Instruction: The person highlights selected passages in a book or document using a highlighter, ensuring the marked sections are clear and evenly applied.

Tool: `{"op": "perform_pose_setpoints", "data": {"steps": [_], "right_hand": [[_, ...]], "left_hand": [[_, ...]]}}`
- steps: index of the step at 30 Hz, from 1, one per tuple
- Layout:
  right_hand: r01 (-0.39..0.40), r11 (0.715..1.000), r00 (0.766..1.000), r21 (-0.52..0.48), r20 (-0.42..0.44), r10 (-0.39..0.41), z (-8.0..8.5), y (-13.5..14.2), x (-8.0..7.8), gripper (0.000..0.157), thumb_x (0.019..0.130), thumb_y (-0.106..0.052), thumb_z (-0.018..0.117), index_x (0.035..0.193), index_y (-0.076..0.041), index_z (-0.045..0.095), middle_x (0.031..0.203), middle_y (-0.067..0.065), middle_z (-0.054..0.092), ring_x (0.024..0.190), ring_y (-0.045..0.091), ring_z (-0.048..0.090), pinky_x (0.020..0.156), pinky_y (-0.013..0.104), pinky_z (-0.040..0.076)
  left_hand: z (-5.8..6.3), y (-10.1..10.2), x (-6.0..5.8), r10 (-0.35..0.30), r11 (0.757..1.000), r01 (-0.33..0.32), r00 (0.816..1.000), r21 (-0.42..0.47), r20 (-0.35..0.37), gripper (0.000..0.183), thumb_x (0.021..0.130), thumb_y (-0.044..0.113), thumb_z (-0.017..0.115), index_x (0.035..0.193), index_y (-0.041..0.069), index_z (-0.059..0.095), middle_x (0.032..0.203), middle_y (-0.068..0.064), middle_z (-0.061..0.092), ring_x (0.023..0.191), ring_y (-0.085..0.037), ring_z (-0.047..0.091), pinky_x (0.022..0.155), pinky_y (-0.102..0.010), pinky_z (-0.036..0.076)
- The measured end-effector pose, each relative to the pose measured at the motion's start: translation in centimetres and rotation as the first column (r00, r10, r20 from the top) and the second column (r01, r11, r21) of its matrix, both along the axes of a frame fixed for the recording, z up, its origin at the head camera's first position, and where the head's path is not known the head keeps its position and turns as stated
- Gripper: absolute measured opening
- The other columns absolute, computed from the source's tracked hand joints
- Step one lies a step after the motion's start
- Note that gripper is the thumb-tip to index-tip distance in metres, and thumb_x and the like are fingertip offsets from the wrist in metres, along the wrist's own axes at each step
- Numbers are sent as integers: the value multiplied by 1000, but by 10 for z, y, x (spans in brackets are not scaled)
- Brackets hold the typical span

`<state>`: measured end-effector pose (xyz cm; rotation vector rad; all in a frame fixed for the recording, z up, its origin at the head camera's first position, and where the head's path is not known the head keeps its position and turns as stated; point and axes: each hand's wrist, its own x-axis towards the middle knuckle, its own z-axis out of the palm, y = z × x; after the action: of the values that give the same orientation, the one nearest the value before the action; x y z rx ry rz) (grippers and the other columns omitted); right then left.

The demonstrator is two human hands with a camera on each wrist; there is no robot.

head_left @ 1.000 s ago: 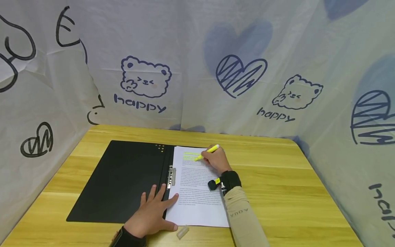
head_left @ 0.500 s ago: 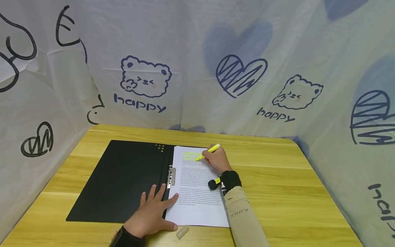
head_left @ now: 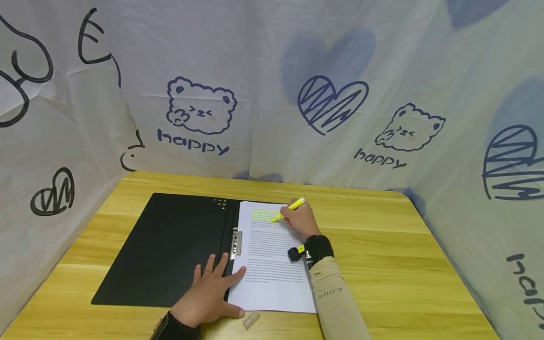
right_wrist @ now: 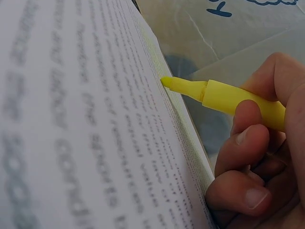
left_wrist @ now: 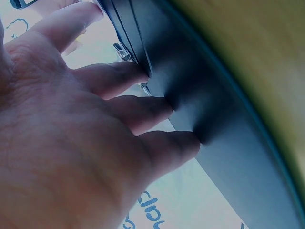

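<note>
My right hand (head_left: 301, 221) pinches a yellow highlighter (right_wrist: 233, 100), its tip right at the printed text near the top of a white paper sheet (head_left: 272, 297). Several yellow lines (head_left: 264, 215) run across the top rows of print. The sheet lies in the right half of an open black folder (head_left: 170, 250), beside its metal clip (head_left: 235, 243). My left hand (head_left: 208, 295) rests with fingers spread, partly on the folder's spine area and partly on the sheet's lower left. In the left wrist view, the fingertips (left_wrist: 193, 138) touch the black cover.
A pale translucent cap (head_left: 251, 319) lies on the wooden table (head_left: 382, 264), just below the sheet's bottom edge and close to my left thumb. White cloth walls (head_left: 263, 108) with drawn hearts and bears stand behind the table and at both sides.
My right hand and the highlighter have shifted slightly to the right along a text row, and the yellow marking there has lengthened. The left hand stays in place.
</note>
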<state>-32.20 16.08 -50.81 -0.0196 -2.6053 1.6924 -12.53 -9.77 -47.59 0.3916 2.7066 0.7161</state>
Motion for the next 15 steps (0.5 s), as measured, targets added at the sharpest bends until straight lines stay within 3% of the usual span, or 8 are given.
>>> {"op": "perform_pose_setpoints", "data": {"steps": [15], "right_hand": [[28, 999, 1000, 44, -4, -28, 0, 6, -2, 22, 89, -22, 70, 77, -8, 57, 63, 2, 53, 58, 18, 49, 56, 29, 35]], "left_hand": [[-1, -1, 0, -3, 1000, 3, 1000, 2, -8, 92, 73, 48, 91, 153, 21, 54, 167, -27, 23, 152, -57, 7, 113, -79, 5]]}}
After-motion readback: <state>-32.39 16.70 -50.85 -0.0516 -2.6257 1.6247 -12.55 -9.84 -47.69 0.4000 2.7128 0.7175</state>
